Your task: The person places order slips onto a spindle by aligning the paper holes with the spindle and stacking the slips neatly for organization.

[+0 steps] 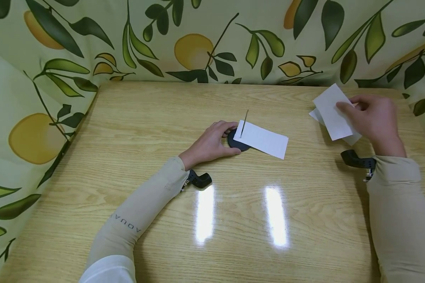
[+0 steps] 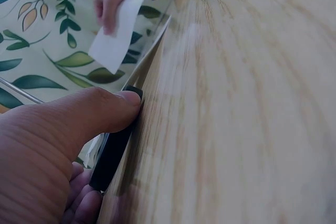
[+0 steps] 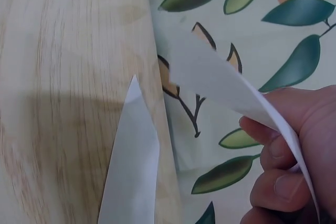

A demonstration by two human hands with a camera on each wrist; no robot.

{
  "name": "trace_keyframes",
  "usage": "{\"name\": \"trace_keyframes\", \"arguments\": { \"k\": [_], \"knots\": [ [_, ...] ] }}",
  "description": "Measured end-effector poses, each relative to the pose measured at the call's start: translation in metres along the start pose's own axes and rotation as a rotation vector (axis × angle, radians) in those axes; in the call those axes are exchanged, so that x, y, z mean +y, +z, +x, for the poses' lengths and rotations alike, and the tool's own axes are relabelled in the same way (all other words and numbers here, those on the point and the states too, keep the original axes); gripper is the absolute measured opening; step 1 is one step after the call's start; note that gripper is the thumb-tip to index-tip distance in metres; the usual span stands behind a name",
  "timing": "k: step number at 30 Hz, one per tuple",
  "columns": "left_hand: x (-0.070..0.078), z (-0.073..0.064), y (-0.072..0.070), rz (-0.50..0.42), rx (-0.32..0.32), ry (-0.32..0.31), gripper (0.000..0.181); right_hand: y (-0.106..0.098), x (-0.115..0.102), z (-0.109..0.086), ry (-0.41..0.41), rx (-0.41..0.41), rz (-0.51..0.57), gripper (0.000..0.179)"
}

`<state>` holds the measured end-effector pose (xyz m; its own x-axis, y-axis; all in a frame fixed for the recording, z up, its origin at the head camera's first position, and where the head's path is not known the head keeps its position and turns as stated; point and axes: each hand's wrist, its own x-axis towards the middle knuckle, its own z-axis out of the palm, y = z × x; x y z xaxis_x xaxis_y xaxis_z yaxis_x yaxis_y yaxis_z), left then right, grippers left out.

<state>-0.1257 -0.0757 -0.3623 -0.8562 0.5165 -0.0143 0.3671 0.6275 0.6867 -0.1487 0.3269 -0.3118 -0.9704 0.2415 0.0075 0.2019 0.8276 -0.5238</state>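
Near the table's middle stands a bill spike, its round black base flat on the wood and its thin metal rod pointing up. A white paper slip is pierced by the rod and reaches out to the right over the base. My left hand grips the base's left side between thumb and fingers; the left wrist view shows the thumb on the black rim. At the far right, my right hand pinches another white slip, raised over further paper lying by the table edge.
The light wooden table ends at the back and sides against a cloth printed with fruit and leaves. A black wrist camera hangs under the left wrist, another beside the right. Two bright reflections lie on the tabletop.
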Motion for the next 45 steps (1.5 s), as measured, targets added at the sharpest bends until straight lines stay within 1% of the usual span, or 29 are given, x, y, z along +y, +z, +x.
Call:
{"name": "trace_keyframes", "arguments": {
  "k": [2,7,10,18,26,32,39,45],
  "knots": [
    [0.0,0.0,0.0,0.002,-0.001,0.001,0.082,0.001,-0.003,-0.001,-0.036,0.021,0.006,0.06],
    [0.0,0.0,0.0,0.007,-0.006,0.0,0.082,0.003,-0.01,-0.006,-0.122,0.037,0.022,0.056],
    [0.0,0.0,-0.001,0.007,-0.007,0.003,0.082,0.005,-0.015,-0.008,-0.146,0.038,0.024,0.056],
    [0.001,0.0,-0.002,0.007,-0.004,0.007,0.081,0.008,-0.024,-0.011,-0.175,0.056,0.034,0.052],
    [0.002,0.0,-0.002,0.002,-0.005,0.009,0.081,0.013,-0.034,-0.017,-0.26,0.09,0.046,0.044],
    [0.0,0.0,-0.001,0.005,-0.002,0.008,0.081,0.016,-0.04,-0.02,-0.289,0.094,0.064,0.042],
    [0.001,0.0,-0.002,0.005,-0.005,0.005,0.081,0.019,-0.048,-0.025,-0.308,0.106,0.054,0.04],
    [0.001,0.0,-0.002,0.013,-0.005,0.004,0.081,0.02,-0.055,-0.029,-0.352,0.115,0.074,0.039]
  ]
}}
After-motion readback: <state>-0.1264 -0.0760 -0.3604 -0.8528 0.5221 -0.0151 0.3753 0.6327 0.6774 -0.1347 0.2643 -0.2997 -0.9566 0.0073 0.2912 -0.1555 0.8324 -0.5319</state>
